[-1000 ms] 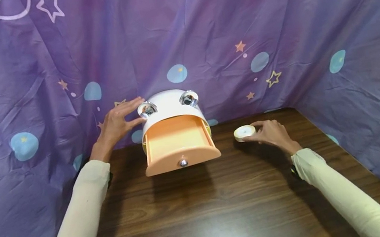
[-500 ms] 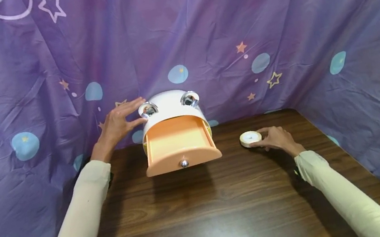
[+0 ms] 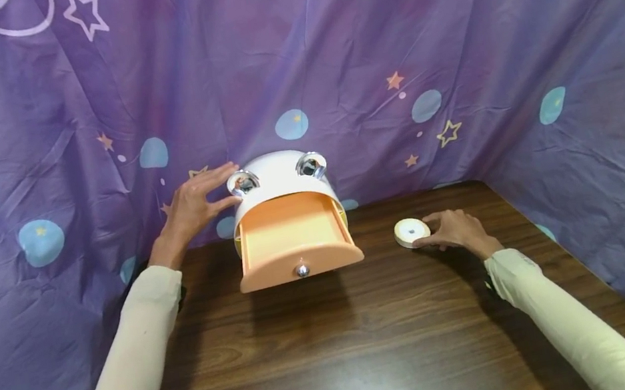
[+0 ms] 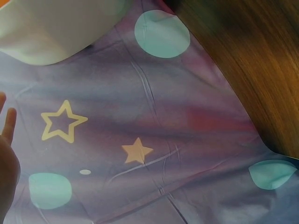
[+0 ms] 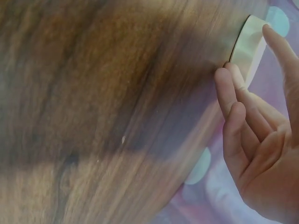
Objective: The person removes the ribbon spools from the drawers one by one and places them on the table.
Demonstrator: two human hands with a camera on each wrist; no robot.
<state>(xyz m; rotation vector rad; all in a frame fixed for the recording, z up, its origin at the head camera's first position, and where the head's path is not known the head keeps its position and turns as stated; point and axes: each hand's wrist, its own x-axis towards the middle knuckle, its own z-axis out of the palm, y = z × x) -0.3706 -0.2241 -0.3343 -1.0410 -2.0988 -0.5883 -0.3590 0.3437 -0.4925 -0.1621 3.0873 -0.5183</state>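
Since a second ago, the roll of tape (image 3: 412, 232) has come down from a slight lift in the right hand (image 3: 456, 231) and now lies flat on the wooden table (image 3: 371, 341), just left of that hand's fingertips, which touch its rim with fingers nearly straight. Left hand (image 3: 193, 206) has not shifted: spread wide, fingers straight, it rests against the left side of the white organiser (image 3: 280, 179), whose orange drawer (image 3: 293, 238) stands pulled out toward the person.

From the head view the tape reads as a small cream ring with a pale core, its hole facing upward and its round face parallel to the tabletop; it has no long axis to speak of. From the right wrist view only the tape's edge (image 5: 246, 42) shows, a pale band at the fingers (image 5: 275, 51), with the index finger along its far side. Left wrist view gives just a corner of the organiser's white shell (image 4: 51, 32) over the star-printed purple cloth (image 4: 154, 140).
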